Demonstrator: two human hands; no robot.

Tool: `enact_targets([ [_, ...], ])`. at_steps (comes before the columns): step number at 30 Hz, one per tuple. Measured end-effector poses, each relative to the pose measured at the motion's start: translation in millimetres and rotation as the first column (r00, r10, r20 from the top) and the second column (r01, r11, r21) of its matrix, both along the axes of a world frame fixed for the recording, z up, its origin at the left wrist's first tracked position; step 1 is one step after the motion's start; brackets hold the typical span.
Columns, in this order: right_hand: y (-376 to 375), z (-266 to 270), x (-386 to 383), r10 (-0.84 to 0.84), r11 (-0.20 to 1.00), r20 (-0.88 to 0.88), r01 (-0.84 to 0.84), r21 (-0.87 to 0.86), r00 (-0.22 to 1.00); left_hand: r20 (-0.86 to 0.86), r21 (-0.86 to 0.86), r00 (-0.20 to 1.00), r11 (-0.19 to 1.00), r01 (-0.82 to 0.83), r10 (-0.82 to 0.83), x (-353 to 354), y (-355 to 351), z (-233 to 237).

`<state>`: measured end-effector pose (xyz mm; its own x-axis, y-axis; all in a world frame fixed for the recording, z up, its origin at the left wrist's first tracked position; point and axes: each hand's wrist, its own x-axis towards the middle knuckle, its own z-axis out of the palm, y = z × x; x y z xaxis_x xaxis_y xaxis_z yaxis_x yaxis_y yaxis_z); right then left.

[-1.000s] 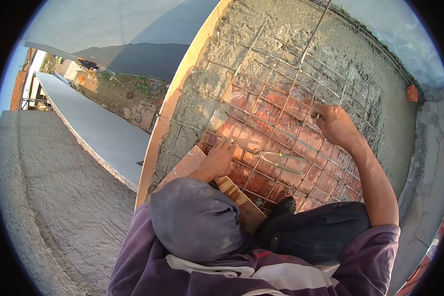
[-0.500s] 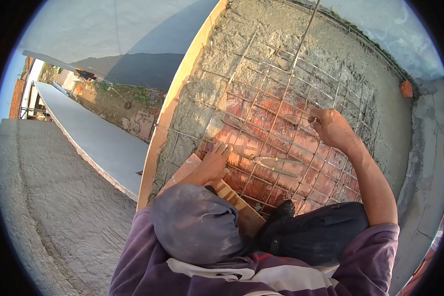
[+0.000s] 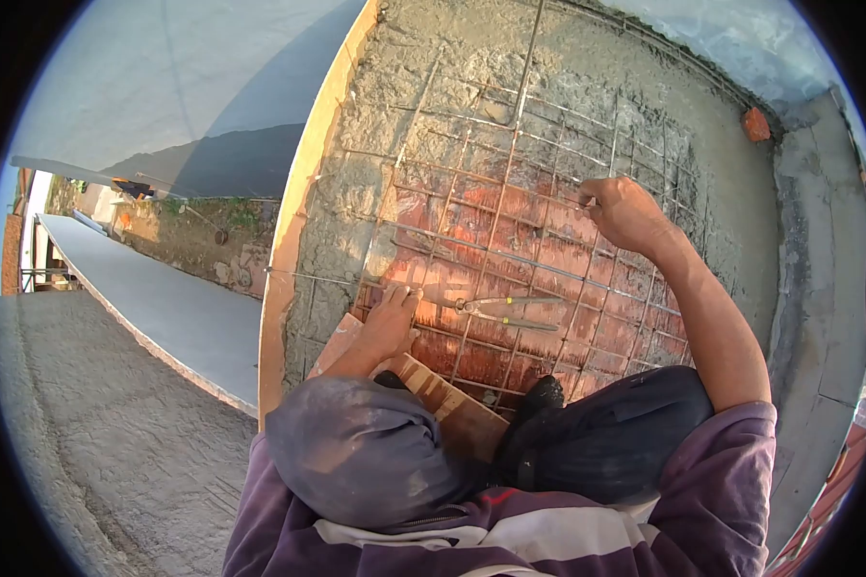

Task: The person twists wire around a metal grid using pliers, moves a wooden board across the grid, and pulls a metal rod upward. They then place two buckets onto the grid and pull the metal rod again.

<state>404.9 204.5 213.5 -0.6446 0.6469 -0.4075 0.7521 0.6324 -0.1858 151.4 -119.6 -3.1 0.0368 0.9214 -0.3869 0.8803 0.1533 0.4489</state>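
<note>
My right hand (image 3: 630, 213) is closed, thumb and fingers pinched together above the rebar mesh (image 3: 539, 258). Whatever it may grip is too small to make out. On the left side of the mesh rests my left hand (image 3: 387, 322), fingers loosely stretched and lying by the bars. Wire nippers (image 3: 510, 313) with yellow-marked handles lie on the mesh between both hands, their head toward the left hand and neither hand on them. Beneath the bars is a reddish-brown wet board (image 3: 476, 213).
Rough wet concrete (image 3: 366, 135) surrounds the board at the far side and edges. A wooden form edge (image 3: 289, 226) borders the left. A wooden plank (image 3: 447, 392) lies by my knees. A long bar (image 3: 527, 62) stands up at the far side. A brick piece (image 3: 755, 125) sits far right.
The camera view has turned, so the scene sits further left and higher. Both hands keep nearly the same places over the mesh, and the nippers lie still.
</note>
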Motion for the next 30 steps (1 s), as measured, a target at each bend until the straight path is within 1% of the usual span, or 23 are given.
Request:
enact_targets([
  [7, 4, -4, 5, -0.034, 0.999, -0.002, 0.034, 0.003, 0.999, -0.008, 0.068, 1.0, 0.998, 0.014, -0.013, -2, -5, -3],
  [11, 3, -2, 2, -0.041, 0.999, -0.014, 0.041, 0.009, 0.999, -0.011, 0.054, 1.0, 0.998, 0.012, -0.011, -2, -4, 1],
  [14, 3, -8, 4, -0.006, 0.999, -0.077, 0.008, 0.033, 0.997, -0.022, 0.05, 1.0, 0.999, 0.018, -0.017, -1, -3, 4],
  [17, 0, -8, 3, 0.001, 1.0, -0.08, 0.001, 0.019, 0.997, -0.024, 0.042, 0.999, 0.999, 0.022, -0.021, -2, -3, 3],
  [20, -1, -6, 0, -0.01, 1.0, -0.001, 0.01, -0.008, 1.0, -0.018, 0.043, 0.999, 0.998, 0.035, -0.034, -4, -3, -3],
  [22, 0, -7, -1, -0.002, 1.0, 0.007, 0.002, -0.013, 1.0, -0.023, 0.022, 0.999, 0.999, 0.04, -0.04, -4, -1, 1],
  [25, 0, -8, -1, -0.002, 1.0, -0.007, 0.002, -0.008, 1.0, -0.02, 0.036, 0.998, 0.998, 0.056, -0.056, -6, -2, -1],
  [26, 0, -8, -2, -0.003, 1.0, -0.015, 0.003, -0.005, 1.0, -0.004, 0.007, 0.998, 0.998, 0.068, -0.068, -8, -1, -3],
  [28, 0, -6, -2, 0.005, 1.0, -0.026, -0.006, -0.018, 1.0, 0.025, -0.048, 0.996, 0.995, 0.09, -0.089, -14, 9, 2],
  [29, 1, -6, -3, 0.01, 1.0, -0.036, -0.011, -0.023, 0.999, -0.009, -0.03, 0.998, 0.998, 0.055, -0.055, -23, 22, 2],
  [30, 1, -6, -3, 0.003, 1.0, -0.045, -0.004, -0.023, 0.999, -0.04, -0.013, 0.999, 1.0, 0.019, -0.019, -34, 45, 13],
])
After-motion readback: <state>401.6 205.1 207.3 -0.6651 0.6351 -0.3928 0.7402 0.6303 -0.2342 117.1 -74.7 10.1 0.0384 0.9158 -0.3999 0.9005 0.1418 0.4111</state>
